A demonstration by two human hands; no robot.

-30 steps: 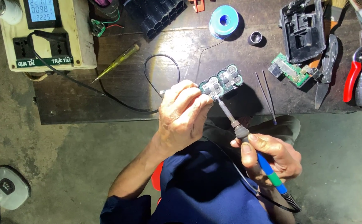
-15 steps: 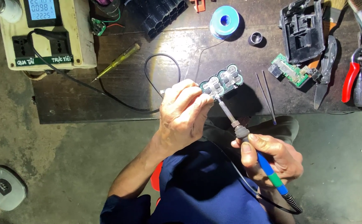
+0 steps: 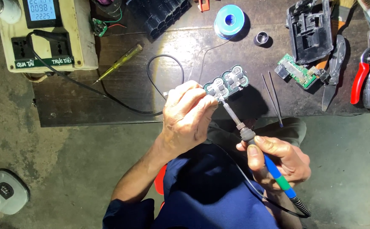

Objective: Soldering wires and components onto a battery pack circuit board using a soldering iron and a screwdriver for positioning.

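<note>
Holding position, the left hand [image 3: 189, 116] still grips the battery pack [image 3: 227, 82] near the worktop's [image 3: 108, 101] front edge while the right hand [image 3: 278, 159] keeps the soldering iron [image 3: 252, 140] on its terminal (nothing has shifted).

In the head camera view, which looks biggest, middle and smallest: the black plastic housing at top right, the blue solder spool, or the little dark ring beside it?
Largest to smallest:
1. black plastic housing
2. blue solder spool
3. dark ring
All three lie on the same bench at similar distance from the camera, so the order looks reliable.
</note>
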